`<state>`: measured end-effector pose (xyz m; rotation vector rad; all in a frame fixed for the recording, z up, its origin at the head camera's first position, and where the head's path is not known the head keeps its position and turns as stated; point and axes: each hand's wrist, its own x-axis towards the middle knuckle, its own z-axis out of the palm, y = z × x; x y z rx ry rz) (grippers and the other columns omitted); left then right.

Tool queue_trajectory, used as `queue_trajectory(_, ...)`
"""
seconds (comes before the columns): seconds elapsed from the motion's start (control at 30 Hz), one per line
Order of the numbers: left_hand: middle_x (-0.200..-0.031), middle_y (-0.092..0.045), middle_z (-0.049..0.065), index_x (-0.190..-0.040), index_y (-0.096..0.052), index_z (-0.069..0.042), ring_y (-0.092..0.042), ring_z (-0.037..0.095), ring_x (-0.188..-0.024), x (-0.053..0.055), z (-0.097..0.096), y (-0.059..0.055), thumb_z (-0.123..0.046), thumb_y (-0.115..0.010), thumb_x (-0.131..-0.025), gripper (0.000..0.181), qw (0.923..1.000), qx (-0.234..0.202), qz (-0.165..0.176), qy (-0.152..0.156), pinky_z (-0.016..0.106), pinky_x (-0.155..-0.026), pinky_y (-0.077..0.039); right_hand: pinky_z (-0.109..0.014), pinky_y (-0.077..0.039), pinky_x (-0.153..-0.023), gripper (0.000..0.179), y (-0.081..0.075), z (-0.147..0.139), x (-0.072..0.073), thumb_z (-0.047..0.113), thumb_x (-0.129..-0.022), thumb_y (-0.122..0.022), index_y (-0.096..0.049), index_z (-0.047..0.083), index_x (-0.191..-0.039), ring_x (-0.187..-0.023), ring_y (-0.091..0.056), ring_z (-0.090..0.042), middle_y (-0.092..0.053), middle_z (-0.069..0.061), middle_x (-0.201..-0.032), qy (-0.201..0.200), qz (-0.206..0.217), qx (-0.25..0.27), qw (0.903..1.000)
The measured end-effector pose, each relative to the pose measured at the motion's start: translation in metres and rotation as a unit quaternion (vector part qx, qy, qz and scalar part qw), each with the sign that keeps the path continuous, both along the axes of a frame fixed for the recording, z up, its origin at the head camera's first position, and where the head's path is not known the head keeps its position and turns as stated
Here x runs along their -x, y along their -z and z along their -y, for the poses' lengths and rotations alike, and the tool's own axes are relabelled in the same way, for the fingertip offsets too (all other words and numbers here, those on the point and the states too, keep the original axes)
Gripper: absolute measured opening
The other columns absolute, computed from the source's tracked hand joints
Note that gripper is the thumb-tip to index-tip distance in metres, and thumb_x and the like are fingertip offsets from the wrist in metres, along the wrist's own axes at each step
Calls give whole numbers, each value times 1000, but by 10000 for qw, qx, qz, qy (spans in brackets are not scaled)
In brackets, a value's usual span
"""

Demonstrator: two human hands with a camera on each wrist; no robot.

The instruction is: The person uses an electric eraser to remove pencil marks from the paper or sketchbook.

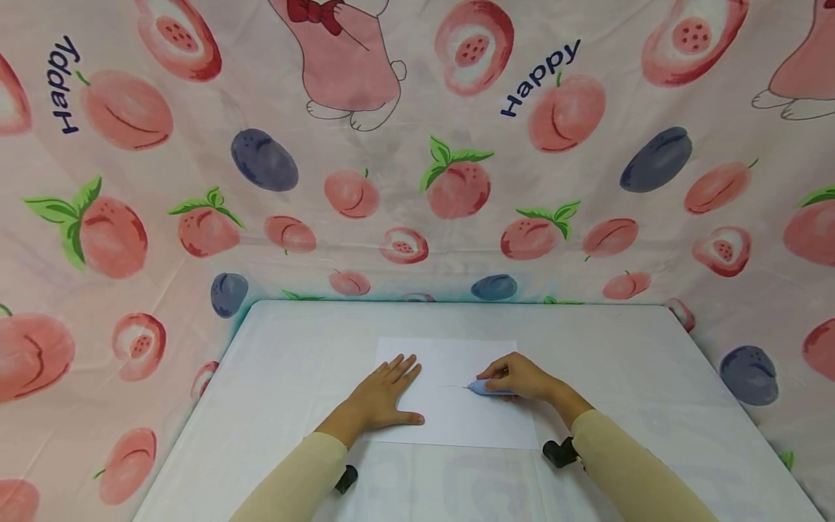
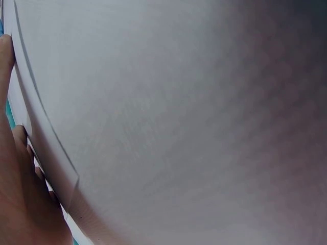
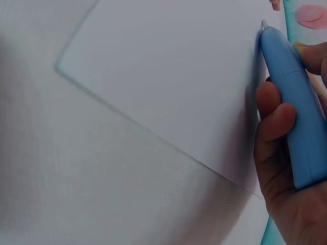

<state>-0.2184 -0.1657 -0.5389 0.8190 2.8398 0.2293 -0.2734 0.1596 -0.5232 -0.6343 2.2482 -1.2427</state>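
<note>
Backing white table (image 1: 633, 362): fruit-patterned cloth (image 1: 391, 159). Right grip (image 1: 525, 377) clasps blue tool (image 3: 294, 87); left grip (image 1: 380, 399) splayed.

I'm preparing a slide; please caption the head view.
Left hand spread over white paper, right hand gripping a blue pen-shaped tool beside a faint line.

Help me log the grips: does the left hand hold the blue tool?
No, the right hand grips the blue tool, while the left hand lies spread on the paper.
</note>
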Motion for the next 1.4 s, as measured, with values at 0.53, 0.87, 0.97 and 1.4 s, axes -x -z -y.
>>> queue_trajectory(0.53,-166,-13,2,-158,-21,-15,-11,25,-153,-1,0,1,-75,-52,-84,100,10000,43,46,-16,44,-123,-17,-20,-42,-44,24,6,0,0,17,-91,-71,-75,3,-110,-50,-51,-10,-73,-12,-113,24,45,-11,10000)
queue_trajectory(0.87,-166,-14,3,-158,-22,-14,-12,25,-153,-3,1,0,-73,-53,-85,99,10000,67,0,16,43,-123,-17,-20,-42,-45,25,8,0,-1,17,-91,-70,-74,2,-111,-50,-52,-9,-72,-13,-116,-14,89,51,9999)
queue_trajectory(0.97,-166,-15,4,-158,-23,-13,-13,27,-152,-3,1,0,-72,-54,-85,99,10000,34,-30,36,44,-123,-19,-21,-43,-44,25,8,1,-2,16,-91,-70,-74,1,-111,-50,-52,-10,-71,-14,-116,-29,73,75,9999)
queue_trajectory(1.4,-166,-14,5,-158,-22,-13,-12,27,-153,-2,3,4,-72,-54,-85,99,10000,-31,-37,49,46,-123,-17,-23,-43,-44,25,4,2,-4,15,-91,-70,-73,1,-112,-52,-52,-12,-72,-16,-114,41,5,48,10000)
